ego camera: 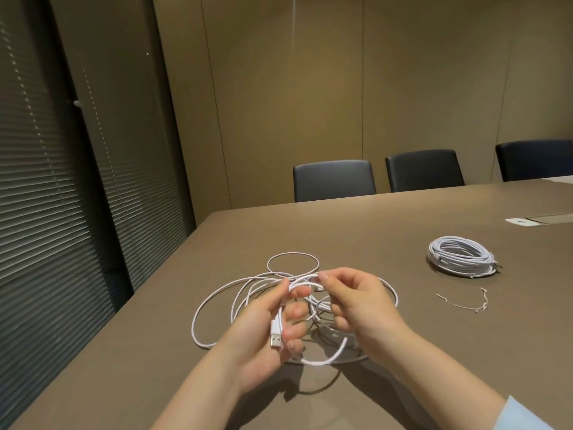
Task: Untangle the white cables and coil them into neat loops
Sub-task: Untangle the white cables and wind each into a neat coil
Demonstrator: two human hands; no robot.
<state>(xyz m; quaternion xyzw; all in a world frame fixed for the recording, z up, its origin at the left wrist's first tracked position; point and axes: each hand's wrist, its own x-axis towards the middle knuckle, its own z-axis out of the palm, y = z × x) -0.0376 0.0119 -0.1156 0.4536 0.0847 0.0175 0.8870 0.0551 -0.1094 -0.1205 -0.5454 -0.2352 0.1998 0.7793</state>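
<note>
A loose white cable (pixel 217 301) sprawls in several wide loops on the brown table (pixel 387 218), just in front of me. My left hand (pixel 263 333) grips a strand of it near its USB plug (pixel 276 335), which hangs under my fingers. My right hand (pixel 356 302) pinches the same cable a little further along, so a small loop arches between both hands above the pile. A second white cable (pixel 459 256) lies coiled in a tidy round bundle at the right, apart from both hands.
A thin twist tie (pixel 465 302) lies on the table near the coiled bundle. A socket plate (pixel 524 221) is set into the table at far right. Three dark chairs (pixel 335 180) stand along the far edge. Window blinds fill the left.
</note>
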